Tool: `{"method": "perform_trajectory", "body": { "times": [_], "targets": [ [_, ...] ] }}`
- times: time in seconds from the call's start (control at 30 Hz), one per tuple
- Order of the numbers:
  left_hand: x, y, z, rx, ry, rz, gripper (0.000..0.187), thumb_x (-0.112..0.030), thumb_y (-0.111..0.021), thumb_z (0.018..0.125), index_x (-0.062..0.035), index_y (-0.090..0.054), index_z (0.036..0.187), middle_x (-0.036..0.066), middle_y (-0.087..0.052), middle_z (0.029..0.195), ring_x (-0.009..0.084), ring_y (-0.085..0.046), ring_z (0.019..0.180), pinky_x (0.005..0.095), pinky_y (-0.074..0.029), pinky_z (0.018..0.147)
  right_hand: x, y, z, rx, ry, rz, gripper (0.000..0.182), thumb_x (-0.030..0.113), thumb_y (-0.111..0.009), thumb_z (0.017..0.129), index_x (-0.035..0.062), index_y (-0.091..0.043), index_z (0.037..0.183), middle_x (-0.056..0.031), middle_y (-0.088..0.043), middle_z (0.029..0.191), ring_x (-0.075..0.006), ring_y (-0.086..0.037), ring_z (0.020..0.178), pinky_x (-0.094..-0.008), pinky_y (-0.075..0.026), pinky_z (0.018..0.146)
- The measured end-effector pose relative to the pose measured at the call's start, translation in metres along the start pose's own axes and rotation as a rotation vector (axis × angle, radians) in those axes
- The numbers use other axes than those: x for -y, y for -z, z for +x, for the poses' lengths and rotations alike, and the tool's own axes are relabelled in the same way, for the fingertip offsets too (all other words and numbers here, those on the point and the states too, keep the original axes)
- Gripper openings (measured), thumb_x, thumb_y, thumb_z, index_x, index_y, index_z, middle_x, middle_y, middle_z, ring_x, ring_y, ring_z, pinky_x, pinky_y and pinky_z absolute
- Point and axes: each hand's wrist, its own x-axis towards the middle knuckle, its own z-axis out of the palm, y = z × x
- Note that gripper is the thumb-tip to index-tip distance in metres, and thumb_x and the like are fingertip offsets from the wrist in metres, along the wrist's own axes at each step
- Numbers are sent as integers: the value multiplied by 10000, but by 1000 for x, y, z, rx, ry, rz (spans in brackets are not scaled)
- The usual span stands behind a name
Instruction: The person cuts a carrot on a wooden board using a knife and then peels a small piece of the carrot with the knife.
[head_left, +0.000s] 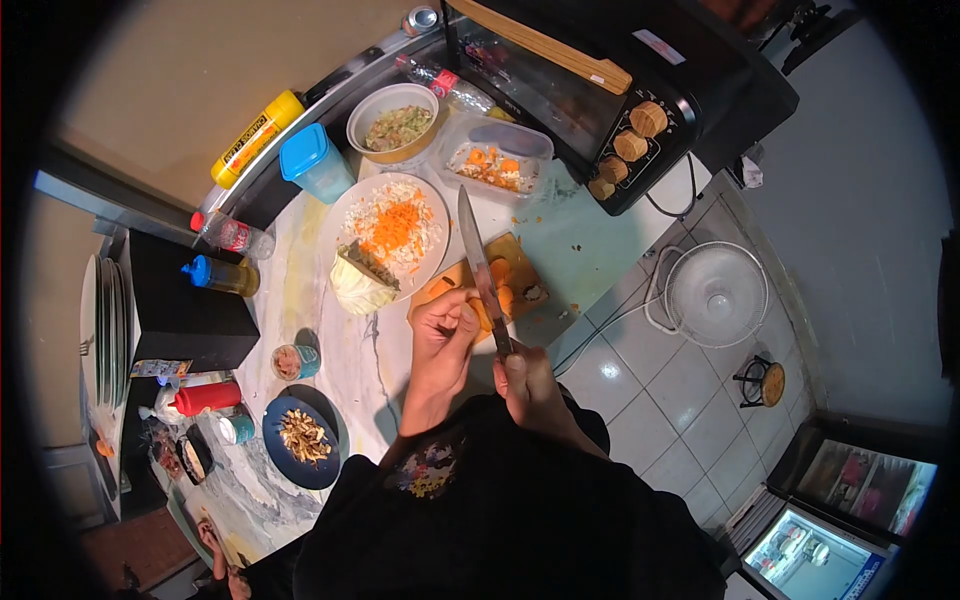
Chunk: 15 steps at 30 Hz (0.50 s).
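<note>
Oven [600,90] sitting well beyond both hands, at the far end of the counter [350,370], its door facing them. Counter running under and past the left hand [440,345], toward the wall. Plate [345,215] lying ahead of the left hand, heaped with shredded white and orange bits; a cabbage wedge [360,285] resting at its near edge, just left of the hands. Cutting board [515,250] lying directly under the fingertips of both hands, carrot pieces [500,272] spread on it. Dark blue plate [280,460] with brown scraps sitting near the left forearm, on the person's left. Bowl [393,120] and clear tub [495,155] standing beyond the plate, near the oven. Blue-lidded cup [312,160] sitting left of the bowl; yellow bottle [255,135] lying farther left, by the wall. Knife [478,260] being held in the right hand [525,385], which is gripping the handle closed, blade pointing away over the board. Left hand curling fingers down, pressing a carrot piece [478,308] onto the board, touching the blade's side. Red bottle [205,398] lying far left of the left arm.
</note>
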Motion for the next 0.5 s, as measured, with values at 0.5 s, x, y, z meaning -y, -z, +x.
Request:
{"method": "perform_trajectory", "body": {
  "times": [0.5],
  "targets": [
    [-9, 14, 5, 3, -2, 71, 166, -70, -682, 884, 66, -687, 979, 14, -650, 761, 27, -494, 648, 180, -366, 590, 4, 2, -2, 16, -18, -22, 547, 441, -292, 1026, 39, -405, 672, -23, -406, 570, -118, -401, 510, -284, -316, 468]
  ]
}}
